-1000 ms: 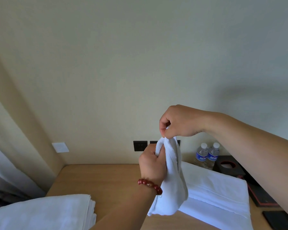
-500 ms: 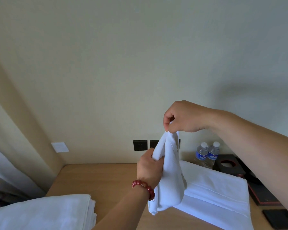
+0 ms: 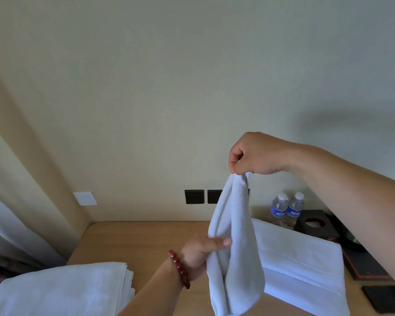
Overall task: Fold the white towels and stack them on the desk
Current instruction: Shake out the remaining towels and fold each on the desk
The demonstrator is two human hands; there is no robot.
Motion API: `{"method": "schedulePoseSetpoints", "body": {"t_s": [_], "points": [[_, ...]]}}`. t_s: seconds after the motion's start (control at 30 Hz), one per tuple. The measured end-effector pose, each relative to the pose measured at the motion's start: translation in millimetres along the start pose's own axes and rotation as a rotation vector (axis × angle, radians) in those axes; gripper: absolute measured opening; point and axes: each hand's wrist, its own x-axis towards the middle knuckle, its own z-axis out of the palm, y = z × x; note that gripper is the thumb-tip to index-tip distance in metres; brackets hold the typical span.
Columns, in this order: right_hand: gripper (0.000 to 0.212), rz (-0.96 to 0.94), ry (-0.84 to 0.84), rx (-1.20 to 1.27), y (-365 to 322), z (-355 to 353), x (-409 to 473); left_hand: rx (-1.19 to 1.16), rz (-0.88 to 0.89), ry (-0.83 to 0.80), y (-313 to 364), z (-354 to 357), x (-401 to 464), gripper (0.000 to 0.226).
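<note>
A small white towel hangs in the air above a light wooden desk, held up in front of a plain cream wall. The cloth is soft terry, gathered narrow at the top and widening into a loose, rounded pouch at the bottom, with long vertical folds running down it; its lower end hangs just above the desk's near edge. My right hand is raised highest, fingers curled tight, pinching the towel's top edge between thumb and fingertips so the cloth drops straight down from it. My left hand is lower, at the towel's left side about halfway down, with the thumb lying across the front of the cloth and the fingers hidden behind it, so it grips a fold there (a string of dark red beads circles that wrist). On the desk behind the hanging towel lies a larger white towel, spread flat toward the right. At the lower left sits a stack of folded white towels. Two water bottles stand by the wall at the back right, beside a black box.
</note>
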Motion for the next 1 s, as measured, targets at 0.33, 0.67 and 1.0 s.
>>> {"method": "schedulePoseSetpoints", "body": {"t_s": [0.33, 0.67, 1.0], "points": [[0.015, 0.012, 0.005, 0.072, 7.9, -2.6, 0.8, -0.348, 0.005, 0.094, -13.0, -7.0, -6.1, 0.09], [0.016, 0.012, 0.008, 0.069, 5.9, -3.3, -2.5, -0.27, 0.063, -0.018, -15.7, -6.1, -7.4, 0.064], [0.016, 0.031, 0.015, 0.082, 8.1, -5.8, -3.9, -0.089, -0.017, -0.205, -17.3, 5.2, -12.7, 0.071]]}}
